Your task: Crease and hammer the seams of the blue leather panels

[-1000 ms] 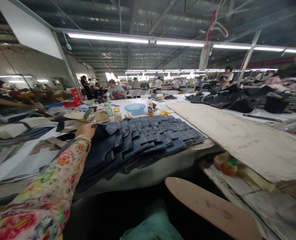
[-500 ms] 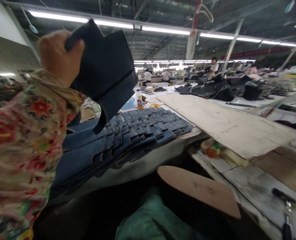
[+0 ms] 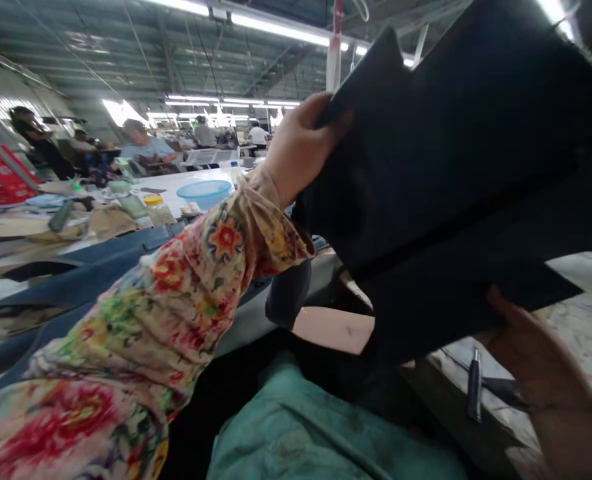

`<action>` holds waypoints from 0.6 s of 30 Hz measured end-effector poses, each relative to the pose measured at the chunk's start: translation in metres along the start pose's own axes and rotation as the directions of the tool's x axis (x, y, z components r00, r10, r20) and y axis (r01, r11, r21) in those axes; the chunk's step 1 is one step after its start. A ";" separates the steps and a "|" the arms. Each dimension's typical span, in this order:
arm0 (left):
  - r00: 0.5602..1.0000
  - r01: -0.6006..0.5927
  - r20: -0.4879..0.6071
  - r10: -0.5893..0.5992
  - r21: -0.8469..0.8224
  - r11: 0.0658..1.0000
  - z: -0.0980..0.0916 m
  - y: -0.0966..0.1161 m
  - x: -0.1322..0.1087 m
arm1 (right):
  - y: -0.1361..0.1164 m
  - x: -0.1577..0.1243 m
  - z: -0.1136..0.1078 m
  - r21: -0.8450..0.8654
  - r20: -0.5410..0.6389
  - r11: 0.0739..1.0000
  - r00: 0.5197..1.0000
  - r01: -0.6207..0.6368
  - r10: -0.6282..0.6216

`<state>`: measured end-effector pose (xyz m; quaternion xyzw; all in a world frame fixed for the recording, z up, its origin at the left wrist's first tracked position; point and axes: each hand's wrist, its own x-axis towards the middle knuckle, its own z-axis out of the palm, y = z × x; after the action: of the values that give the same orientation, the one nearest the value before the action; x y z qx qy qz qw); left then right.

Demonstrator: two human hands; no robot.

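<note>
While left hand [image 3: 301, 150] pinches notched dark-blue panel [image 3: 441, 187] at left edge, right hand [image 3: 531, 353] grips lower edge, thumb [image 3: 499, 301] on face, other fingers hidden. Two-handed holding looks like current step; next move, I'd judge, calls for steady support. Below right fingers, black-handled tool [image 3: 475, 390] lies near; below left fingers, over green-clad lap [image 3: 296, 427], room opens.

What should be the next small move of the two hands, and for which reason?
Probably lower the dark sheet a little toward the bench: the left hand grips one edge and the right hand holds the lower edge, but the sheet is up in the air and hides much of the bench.
</note>
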<state>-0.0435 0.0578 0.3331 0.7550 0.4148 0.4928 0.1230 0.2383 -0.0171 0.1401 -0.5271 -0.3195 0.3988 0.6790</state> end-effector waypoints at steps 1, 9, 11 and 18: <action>1.000 0.029 0.013 -0.028 -0.066 0.997 0.003 -0.009 -0.007 | -0.003 -0.002 -0.001 0.001 -0.035 1.000 0.999 -0.019 0.019; 0.966 0.258 0.092 -0.241 -0.374 0.891 -0.019 -0.109 -0.080 | -0.038 0.010 0.007 -0.334 0.005 0.929 0.986 0.156 -0.164; 0.952 0.305 0.087 -0.294 -0.363 0.880 -0.030 -0.130 -0.098 | -0.046 0.014 0.020 -0.457 0.128 0.847 0.963 0.270 -0.238; 0.817 0.559 0.068 -0.573 -0.338 0.757 -0.048 -0.183 -0.158 | -0.045 0.018 0.073 -0.567 0.564 0.648 0.813 0.510 -0.147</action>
<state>-0.2031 0.0441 0.1460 0.5509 0.5334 0.5120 0.3872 0.1935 0.0270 0.2013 -0.5599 -0.6922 0.2289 0.3936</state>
